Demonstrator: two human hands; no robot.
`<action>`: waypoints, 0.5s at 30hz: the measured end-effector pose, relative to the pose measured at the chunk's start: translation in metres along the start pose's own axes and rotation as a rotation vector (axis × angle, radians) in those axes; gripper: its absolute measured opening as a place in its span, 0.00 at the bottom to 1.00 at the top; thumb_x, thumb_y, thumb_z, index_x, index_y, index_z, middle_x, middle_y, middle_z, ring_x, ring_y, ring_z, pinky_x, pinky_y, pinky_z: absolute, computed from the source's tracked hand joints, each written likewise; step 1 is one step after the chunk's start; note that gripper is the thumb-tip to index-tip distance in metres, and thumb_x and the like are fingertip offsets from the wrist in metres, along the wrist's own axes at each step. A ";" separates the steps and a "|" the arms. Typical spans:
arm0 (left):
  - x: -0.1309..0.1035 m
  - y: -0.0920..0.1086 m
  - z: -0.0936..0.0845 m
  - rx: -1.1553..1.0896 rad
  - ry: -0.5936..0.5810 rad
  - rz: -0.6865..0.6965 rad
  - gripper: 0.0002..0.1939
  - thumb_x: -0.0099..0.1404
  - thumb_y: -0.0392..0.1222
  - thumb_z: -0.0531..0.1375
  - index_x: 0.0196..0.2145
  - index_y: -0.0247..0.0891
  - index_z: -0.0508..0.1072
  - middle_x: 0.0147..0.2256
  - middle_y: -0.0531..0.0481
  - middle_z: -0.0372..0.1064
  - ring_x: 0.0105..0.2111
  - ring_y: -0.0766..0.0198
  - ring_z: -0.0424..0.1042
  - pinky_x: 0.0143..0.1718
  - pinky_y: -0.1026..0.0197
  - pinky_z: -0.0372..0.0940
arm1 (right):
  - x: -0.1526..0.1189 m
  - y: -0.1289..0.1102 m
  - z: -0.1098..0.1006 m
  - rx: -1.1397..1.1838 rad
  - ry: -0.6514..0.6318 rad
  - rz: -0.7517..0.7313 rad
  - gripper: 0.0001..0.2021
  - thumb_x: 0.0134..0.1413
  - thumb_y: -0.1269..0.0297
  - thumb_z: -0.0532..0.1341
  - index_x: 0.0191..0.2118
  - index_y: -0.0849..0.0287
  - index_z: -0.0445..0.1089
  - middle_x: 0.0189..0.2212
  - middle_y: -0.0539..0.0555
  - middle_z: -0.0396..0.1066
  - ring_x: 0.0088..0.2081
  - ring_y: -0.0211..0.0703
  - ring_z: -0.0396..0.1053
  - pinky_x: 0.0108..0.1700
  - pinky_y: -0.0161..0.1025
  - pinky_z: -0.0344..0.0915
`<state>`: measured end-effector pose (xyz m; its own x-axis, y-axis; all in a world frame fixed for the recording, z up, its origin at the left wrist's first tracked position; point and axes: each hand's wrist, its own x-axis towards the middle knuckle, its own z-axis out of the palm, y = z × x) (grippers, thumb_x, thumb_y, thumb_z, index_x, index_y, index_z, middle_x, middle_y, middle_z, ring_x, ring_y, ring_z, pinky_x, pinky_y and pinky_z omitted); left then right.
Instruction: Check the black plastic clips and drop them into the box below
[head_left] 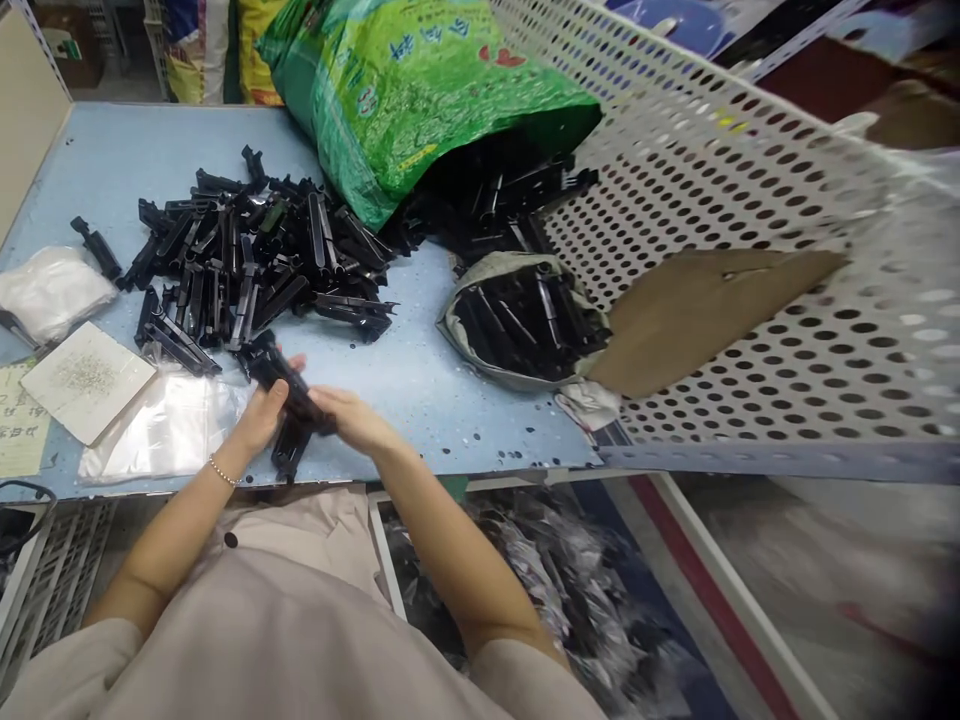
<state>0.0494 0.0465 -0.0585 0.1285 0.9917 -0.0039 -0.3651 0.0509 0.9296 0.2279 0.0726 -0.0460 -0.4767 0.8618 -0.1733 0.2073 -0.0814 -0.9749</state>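
Note:
My left hand (262, 412) is closed around a long black plastic part (283, 372), its thumb lying on top. At the lower right end of that part, my right hand (346, 415) closes its fingers on it too. Below them another black part (291, 448) lies near the table's front edge; whether it touches the held one I cannot tell. Just beyond my hands spreads a large pile of similar black parts (247, 250). A stack of clear plastic bags (176, 425) lies left of my left hand.
A green woven sack (420, 90) spills more black parts at the back. To the right, an opened cloth bag (495, 375) holds black parts beside a white perforated panel (750, 340). A white square pad (88, 380) lies left. Under the table, a bin holds bagged items (555, 580).

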 end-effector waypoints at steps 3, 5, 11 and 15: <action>-0.004 0.021 0.014 -0.122 0.047 -0.058 0.24 0.64 0.57 0.63 0.51 0.41 0.70 0.45 0.47 0.73 0.44 0.61 0.75 0.48 0.57 0.70 | -0.014 -0.012 0.019 -0.092 0.114 -0.052 0.29 0.64 0.37 0.49 0.35 0.59 0.71 0.31 0.54 0.69 0.35 0.44 0.66 0.40 0.42 0.64; -0.008 0.032 0.016 -0.086 0.079 -0.101 0.19 0.61 0.53 0.67 0.44 0.40 0.72 0.38 0.51 0.73 0.34 0.67 0.73 0.37 0.64 0.70 | -0.013 -0.020 0.021 -0.318 0.352 -0.204 0.26 0.67 0.41 0.47 0.39 0.57 0.70 0.35 0.56 0.69 0.38 0.45 0.67 0.43 0.43 0.64; -0.017 0.041 0.026 -0.125 0.042 -0.327 0.21 0.56 0.55 0.69 0.37 0.36 0.70 0.29 0.53 0.70 0.24 0.70 0.68 0.24 0.67 0.64 | 0.016 -0.029 0.004 -0.761 0.413 -0.554 0.19 0.70 0.48 0.46 0.43 0.54 0.68 0.36 0.58 0.68 0.40 0.49 0.67 0.44 0.45 0.65; -0.013 0.042 0.023 -0.161 0.149 -0.303 0.21 0.56 0.54 0.69 0.37 0.36 0.70 0.30 0.52 0.71 0.24 0.70 0.69 0.25 0.67 0.65 | 0.010 -0.029 0.013 -0.705 0.462 -0.471 0.24 0.72 0.48 0.39 0.43 0.56 0.68 0.34 0.56 0.69 0.37 0.46 0.67 0.42 0.42 0.63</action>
<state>0.0541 0.0329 -0.0112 0.1217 0.9343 -0.3351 -0.4733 0.3514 0.8078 0.2056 0.0773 -0.0213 -0.2903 0.8533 0.4331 0.6178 0.5128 -0.5962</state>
